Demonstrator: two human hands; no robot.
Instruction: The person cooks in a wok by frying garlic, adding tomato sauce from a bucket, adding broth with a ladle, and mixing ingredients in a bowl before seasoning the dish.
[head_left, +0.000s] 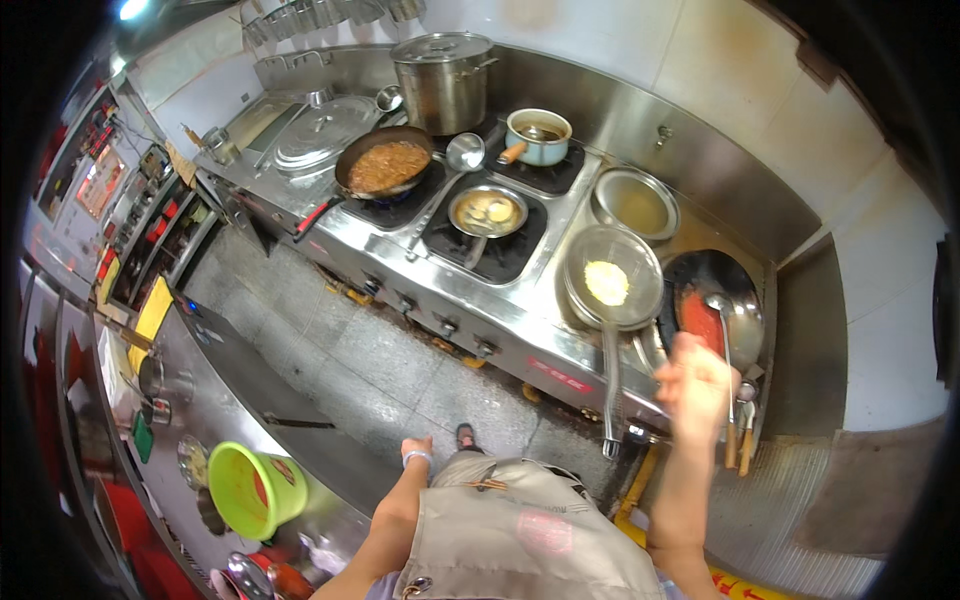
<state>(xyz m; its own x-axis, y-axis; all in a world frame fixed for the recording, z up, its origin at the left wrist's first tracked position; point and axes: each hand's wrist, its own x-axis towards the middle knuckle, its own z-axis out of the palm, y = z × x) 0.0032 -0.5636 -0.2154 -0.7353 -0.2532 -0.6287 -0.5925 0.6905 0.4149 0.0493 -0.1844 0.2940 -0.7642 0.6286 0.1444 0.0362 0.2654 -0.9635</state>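
My right hand (694, 375), blurred and with its fingers curled, is over the near edge of a dark wok (739, 274) holding red sauce (701, 322). A long-handled ladle (718, 303) rests in this wok, its handle running close beside the hand; whether I grip anything is unclear. Hanging low over the floor, my left hand (417, 448) has its fingers curled, with nothing visible in it. Left of the wok, a fine-mesh strainer (634, 259) with yellow bits (607, 283) lies over a round vessel. A metal pot (637, 202) with liquid stands behind.
Along the stove are a frying pan of brown food (390, 165), a small pan (487, 212), a saucepan (538, 135), a ladle (465, 152) and a lidded stockpot (442, 82). A green bucket (255, 491) stands on the left counter (330, 480).
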